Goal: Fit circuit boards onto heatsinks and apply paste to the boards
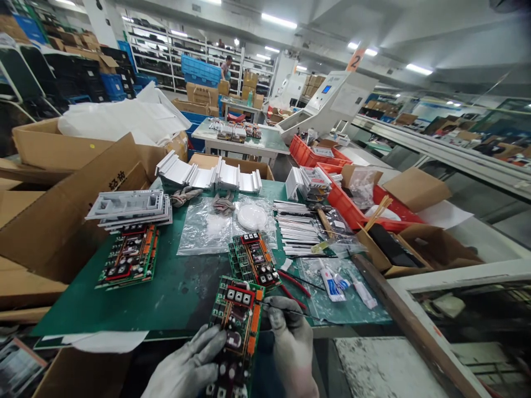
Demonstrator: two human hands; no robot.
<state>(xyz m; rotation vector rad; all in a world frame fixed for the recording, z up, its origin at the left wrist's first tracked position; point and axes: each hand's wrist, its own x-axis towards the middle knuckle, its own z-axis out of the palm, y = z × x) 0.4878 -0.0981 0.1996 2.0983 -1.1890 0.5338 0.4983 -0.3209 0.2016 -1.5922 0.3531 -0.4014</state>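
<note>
A green circuit board (237, 326) with orange connectors and a red-framed block is tilted at the table's front edge. Gloved, my left hand (188, 362) grips its left side, fingers lying over the components. My right hand (290, 337), also gloved, pinches a thin dark tool (290, 311) whose tip is by the board's upper orange connector. Just beyond this board, more circuit boards (255, 258) lie overlapping on the green table. Another stack of boards (129, 254) stands at the left, with grey metal frames (130, 207) behind it.
White metal profiles (207, 174) line the table's back. Right of centre lie flat strips (296, 229), a hammer (326, 223), red-handled pliers (296, 287) and a glue tube (332, 282). Red bins (348, 204) stand at the right, cardboard boxes (78, 215) at the left. A person (226, 67) is far back.
</note>
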